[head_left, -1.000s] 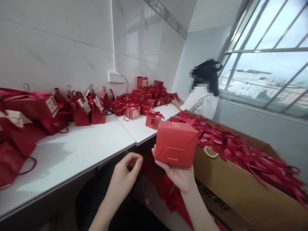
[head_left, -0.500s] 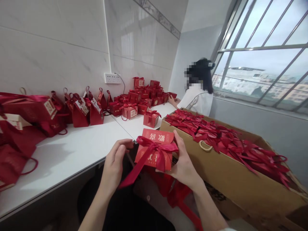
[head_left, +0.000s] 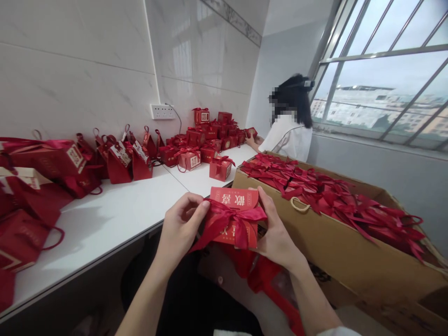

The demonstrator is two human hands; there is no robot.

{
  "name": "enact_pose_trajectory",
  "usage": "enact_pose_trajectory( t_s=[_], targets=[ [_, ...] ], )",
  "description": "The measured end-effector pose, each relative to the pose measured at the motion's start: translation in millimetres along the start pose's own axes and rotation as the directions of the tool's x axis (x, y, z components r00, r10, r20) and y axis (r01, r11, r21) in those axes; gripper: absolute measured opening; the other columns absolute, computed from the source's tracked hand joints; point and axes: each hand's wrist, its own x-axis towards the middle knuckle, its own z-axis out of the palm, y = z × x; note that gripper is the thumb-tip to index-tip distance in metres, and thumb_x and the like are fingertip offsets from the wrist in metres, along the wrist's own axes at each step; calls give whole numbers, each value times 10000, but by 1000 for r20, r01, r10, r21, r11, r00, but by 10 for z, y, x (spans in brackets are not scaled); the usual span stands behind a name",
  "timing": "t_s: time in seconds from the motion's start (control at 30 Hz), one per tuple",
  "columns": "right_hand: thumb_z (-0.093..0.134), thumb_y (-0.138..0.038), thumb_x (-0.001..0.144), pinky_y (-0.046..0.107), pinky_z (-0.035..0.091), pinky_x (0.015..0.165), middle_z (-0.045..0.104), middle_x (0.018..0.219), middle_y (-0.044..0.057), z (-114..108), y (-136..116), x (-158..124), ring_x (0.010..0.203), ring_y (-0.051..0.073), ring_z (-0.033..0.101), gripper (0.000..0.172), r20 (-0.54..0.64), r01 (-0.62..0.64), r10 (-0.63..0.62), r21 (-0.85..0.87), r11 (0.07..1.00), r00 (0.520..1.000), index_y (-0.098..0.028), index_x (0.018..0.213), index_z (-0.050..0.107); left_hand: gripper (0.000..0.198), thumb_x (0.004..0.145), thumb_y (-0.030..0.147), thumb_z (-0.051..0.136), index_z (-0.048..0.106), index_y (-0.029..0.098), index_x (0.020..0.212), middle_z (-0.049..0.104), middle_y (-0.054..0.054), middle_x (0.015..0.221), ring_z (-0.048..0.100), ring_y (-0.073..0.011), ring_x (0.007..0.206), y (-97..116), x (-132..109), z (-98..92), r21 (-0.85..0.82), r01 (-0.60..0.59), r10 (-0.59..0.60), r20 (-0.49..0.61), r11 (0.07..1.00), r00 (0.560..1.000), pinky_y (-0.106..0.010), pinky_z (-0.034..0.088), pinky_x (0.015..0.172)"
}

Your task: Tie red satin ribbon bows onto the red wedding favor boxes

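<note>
A red gift box (head_left: 219,193) with gold characters on its top is held in front of me, above my lap. A dark red ribbon (head_left: 241,237) is tied across it in a bow, one tail hanging down at the left. My right hand (head_left: 278,235) grips the box by its right side, thumb near the front and fingers behind. At the left end of the bow, my left hand (head_left: 184,221) pinches the ribbon between thumb and fingers, close against the box's left edge. The left side of the box is hidden by that hand.
A cardboard carton (head_left: 315,240) full of ribboned red boxes stands at the right. On the white table (head_left: 140,210) are red bags (head_left: 119,164), a single box (head_left: 221,169) and a pile of boxes (head_left: 210,133). Beyond it a person (head_left: 290,137) handles a red box.
My left hand has moved right and closed on the ribbon at the left of the bow. The view has shifted slightly. The other person's hands now lift a box.
</note>
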Motion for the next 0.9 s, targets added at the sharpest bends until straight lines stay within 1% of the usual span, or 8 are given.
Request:
enact_pose_trajectory(
  t_s=[0.13, 0.23, 0.33, 0.43, 0.63, 0.7, 0.8, 0.9],
  targets=[
    [814, -294, 631, 465, 329, 1095, 299, 1466, 105, -4, 40, -23, 1367, 296, 295, 1127, -4, -5, 5, -7, 1000, 1000, -330, 1474, 67, 145, 866, 250, 528, 538, 179, 740, 546, 11, 714, 520, -96, 661, 57, -84, 50, 218, -254, 277, -81, 942, 957, -200, 428, 593],
    [818, -301, 621, 460, 330, 1096, 303, 1469, 110, 21, 88, -49, 1352, 294, 323, 1134, -19, -20, 20, 11, 1000, 1000, -316, 1476, 73, 69, 795, 109, 614, 577, 167, 798, 582, -11, 762, 542, -109, 704, 168, -193, 139, 470, -599, 681, -6, 648, 732, -229, 431, 631],
    [803, -298, 637, 452, 333, 1097, 328, 1467, 101, 47, 115, -73, 1338, 286, 349, 1095, -49, -30, 32, 44, 999, 998, -312, 1475, 97, 63, 758, 96, 653, 633, 148, 786, 649, -43, 765, 550, -142, 705, 279, -287, 253, 565, -778, 861, 216, 275, 461, -288, 417, 650],
    [750, -286, 701, 468, 337, 1093, 340, 1467, 91, 52, 112, -88, 1334, 280, 358, 1006, -65, -32, 36, 59, 998, 997, -313, 1473, 104, 62, 791, 120, 613, 657, 151, 761, 686, -40, 755, 558, -153, 696, 325, -341, 332, 548, -820, 875, 302, 167, 380, -312, 413, 667],
    [782, -313, 675, 469, 329, 1104, 322, 1479, 64, -6, 112, -114, 1345, 286, 340, 1055, -70, -23, 25, 40, 999, 997, -344, 1470, 89, 42, 767, 120, 656, 638, 142, 798, 687, -33, 761, 573, -147, 710, 272, -352, 317, 554, -798, 853, 274, 238, 444, -304, 424, 665],
    [778, -304, 683, 460, 331, 1106, 314, 1486, 59, -44, 115, -124, 1352, 281, 332, 1049, -47, -34, 36, 53, 998, 998, -349, 1470, 86, 95, 742, 101, 673, 603, 148, 785, 659, -28, 752, 560, -135, 690, 223, -291, 277, 579, -749, 843, 184, 322, 505, -283, 425, 642],
    [771, -297, 695, 456, 330, 1105, 296, 1493, 48, -114, 110, -134, 1369, 274, 300, 1038, -31, -44, 46, 75, 996, 998, -362, 1469, 82, 129, 782, 122, 610, 524, 173, 701, 576, 4, 679, 514, -111, 617, 130, -123, 203, 663, -533, 697, 22, 526, 716, -249, 414, 613],
    [785, -290, 678, 440, 323, 1108, 305, 1483, 50, -205, 100, -159, 1373, 269, 291, 1059, -47, -56, 56, 15, 998, 997, -361, 1470, 85, 186, 825, 224, 522, 489, 192, 644, 521, 25, 620, 481, -113, 557, 40, 70, 155, 712, -264, 356, 21, 651, 934, -237, 381, 562]
  ],
)
